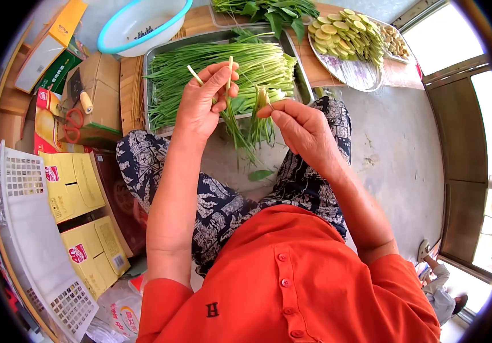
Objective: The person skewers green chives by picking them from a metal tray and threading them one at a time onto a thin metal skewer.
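My left hand is closed on a few green stalks with pale cut ends, which stick up between the fingers while the leaves hang below. To its right, my right hand pinches a thin skewer at the side of a hanging bunch of green stalks with pale tops. Both hands are above the near edge of a metal tray, where a thick layer of long green stalks lies.
A blue-rimmed basin stands behind the tray. Sliced vegetables on skewers lie on a plate. Red scissors and a knife rest at a cardboard box. A person is at the lower right.
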### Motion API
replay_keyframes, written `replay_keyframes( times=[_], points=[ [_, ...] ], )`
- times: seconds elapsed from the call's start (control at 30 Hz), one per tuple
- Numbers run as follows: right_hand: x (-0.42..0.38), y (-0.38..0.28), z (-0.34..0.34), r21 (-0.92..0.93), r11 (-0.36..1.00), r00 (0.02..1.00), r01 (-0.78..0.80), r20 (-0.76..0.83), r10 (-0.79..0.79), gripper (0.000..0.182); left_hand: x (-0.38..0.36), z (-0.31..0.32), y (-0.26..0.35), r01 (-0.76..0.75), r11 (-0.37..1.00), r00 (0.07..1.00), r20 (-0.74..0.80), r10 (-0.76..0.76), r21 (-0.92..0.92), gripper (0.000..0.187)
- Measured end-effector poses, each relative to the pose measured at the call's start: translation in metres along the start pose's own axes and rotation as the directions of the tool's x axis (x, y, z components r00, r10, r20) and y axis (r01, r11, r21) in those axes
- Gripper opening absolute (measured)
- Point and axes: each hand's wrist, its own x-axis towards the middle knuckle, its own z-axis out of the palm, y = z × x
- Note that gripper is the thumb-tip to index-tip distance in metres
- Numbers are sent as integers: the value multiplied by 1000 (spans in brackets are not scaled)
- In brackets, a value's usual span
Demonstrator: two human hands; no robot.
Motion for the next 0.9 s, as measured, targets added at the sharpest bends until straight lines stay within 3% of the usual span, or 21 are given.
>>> replay_keyframes(
  times=[0.07,0.27,0.37,0.9],
  points=[
    [0,-3,-1,21,998,998,-66,25,65,20,0,0,0,6,1000,1000,7,-6,4,24],
    [2,0,1,9,1000,1000,1,14,-2,21,1,-3,-1,21,1000,1000,18,-21,0,25],
    [1,-3,1,34,997,997,-71,39,70,21,2,-4,-3,18,1000,999,26,-18,-12,25],
    [2,-1,1,-26,999,999,-32,24,33,21,0,-2,-1,20,999,1000,16,-20,-28,20]
  ],
)
